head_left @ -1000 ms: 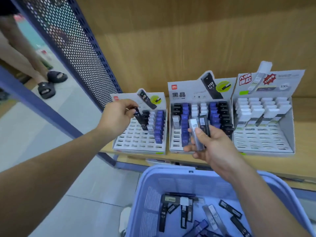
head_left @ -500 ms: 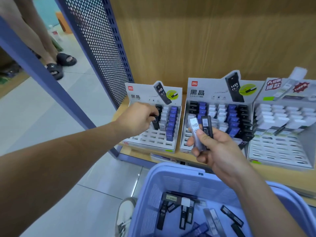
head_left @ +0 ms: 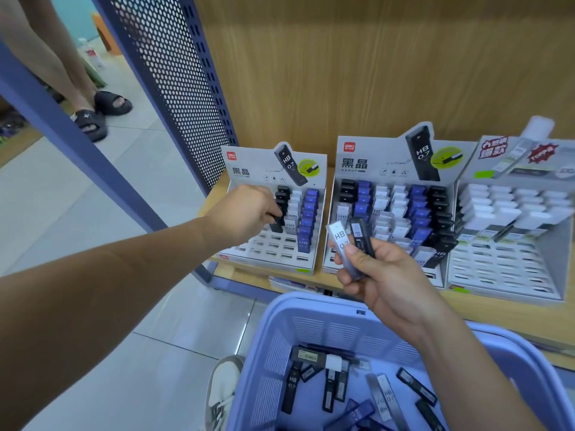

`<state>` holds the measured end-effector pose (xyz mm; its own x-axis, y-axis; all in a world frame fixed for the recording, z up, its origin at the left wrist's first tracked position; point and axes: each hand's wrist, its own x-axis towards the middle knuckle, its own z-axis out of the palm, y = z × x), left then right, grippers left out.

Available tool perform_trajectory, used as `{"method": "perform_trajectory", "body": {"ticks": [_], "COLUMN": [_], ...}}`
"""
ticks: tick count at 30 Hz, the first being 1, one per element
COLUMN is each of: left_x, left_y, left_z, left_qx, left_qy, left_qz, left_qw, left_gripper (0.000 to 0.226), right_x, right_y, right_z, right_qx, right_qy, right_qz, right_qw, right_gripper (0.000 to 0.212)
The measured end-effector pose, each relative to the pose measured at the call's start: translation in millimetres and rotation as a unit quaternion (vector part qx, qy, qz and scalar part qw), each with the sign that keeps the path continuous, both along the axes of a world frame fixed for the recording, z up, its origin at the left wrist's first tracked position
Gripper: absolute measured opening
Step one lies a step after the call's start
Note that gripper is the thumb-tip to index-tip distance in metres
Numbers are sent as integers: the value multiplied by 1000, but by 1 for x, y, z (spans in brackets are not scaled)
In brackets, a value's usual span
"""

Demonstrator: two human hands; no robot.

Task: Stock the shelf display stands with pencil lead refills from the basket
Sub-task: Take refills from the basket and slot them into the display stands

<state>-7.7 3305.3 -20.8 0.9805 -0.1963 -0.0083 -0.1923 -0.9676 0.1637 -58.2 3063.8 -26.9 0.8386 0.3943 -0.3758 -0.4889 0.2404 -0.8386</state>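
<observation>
- Basket point(head_left: 311, 321), nearest, under my right wrist: loose refills point(head_left: 384, 396) lying flat at mixed angles
- Right hand point(head_left: 392, 284), above the basket: thumb and fingers clamp a grey refill point(head_left: 342, 247) and a dark refill point(head_left: 361, 236), both upright, leaning left
- Left hand point(head_left: 245, 213), arm outstretched, knuckles up: fingertips pinch a black refill point(head_left: 277, 225), long axis near vertical
- Left display stand point(head_left: 273, 253), farthest: the black column's next slot lies directly beneath that refill; my left hand is the nearer one

light: bright, even, soft shadows | blur: right-hand display stand point(head_left: 513, 231) smeared | edges: wide-angle bending
</observation>
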Motion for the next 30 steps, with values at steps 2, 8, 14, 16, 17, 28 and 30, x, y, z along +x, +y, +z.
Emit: {"method": "perform_trajectory", "body": {"ticks": [2,8,14,16,17,28,30], "left_x": [0,0,-2,-14,-19,-32,-30], "left_y": [-4,-8,-46,-63,-69,-70,-62], "left_z": [-2,1,64,74,74,76,78], "left_qx": [13,11,-300,-307,-301,-512,-521], "left_qy": [-3,-14,126,191,193,117,100], "left_qz": [11,53,64,-12,-36,107,121], "left_qw": [1000,998,943,932,933,845,839], "left_gripper": [25,5,18,23,24,9,7], "right_x": [-1,-4,-4,-4,-4,-5,-3], "right_y": [1,3,3,3,4,0,-3], "right_z": [0,4,8,10,11,11,8], "right_qx": [14,36,29,26,24,-48,-31], "right_qy": [0,6,7,3,0,-10,12], "right_qz": [0,3,-1,0,2,20,-10], "right_qw": [1000,999,1000,1000,1000,999,999], "right_gripper": [15,15,11,9,9,23,25]}}
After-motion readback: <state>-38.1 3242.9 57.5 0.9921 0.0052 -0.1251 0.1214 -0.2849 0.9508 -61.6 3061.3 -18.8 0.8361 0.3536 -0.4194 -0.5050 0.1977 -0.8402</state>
